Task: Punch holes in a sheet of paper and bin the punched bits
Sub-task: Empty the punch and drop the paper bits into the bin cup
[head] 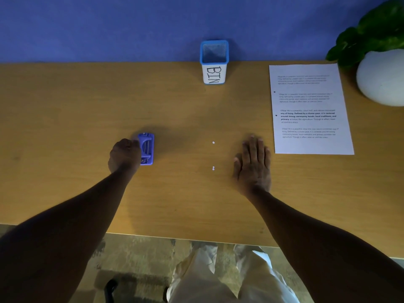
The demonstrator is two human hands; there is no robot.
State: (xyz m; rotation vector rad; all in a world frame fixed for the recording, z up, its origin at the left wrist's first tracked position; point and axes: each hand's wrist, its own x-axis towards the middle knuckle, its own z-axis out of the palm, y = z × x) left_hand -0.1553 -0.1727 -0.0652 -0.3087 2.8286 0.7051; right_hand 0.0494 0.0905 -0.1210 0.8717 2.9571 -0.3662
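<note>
Fingers of the left hand (125, 155) curl around the blue hole punch (147, 149), grasping its left side; fingertips hidden behind the knuckles, the punch's left edge covered. Right hand (253, 165) lies flat, palm down, fingers released and spread on the wooden desk (65, 119), holding nothing. Both forearms stretch forward. Sheet of paper (310, 108) sits far right, two holes at its left margin, print too blurred to read. White punched bits (213, 142) lie between the hands. Blue mesh pot labelled BIN (214, 62) stands at the back. Plant pot (382, 77) cut off at right.
</note>
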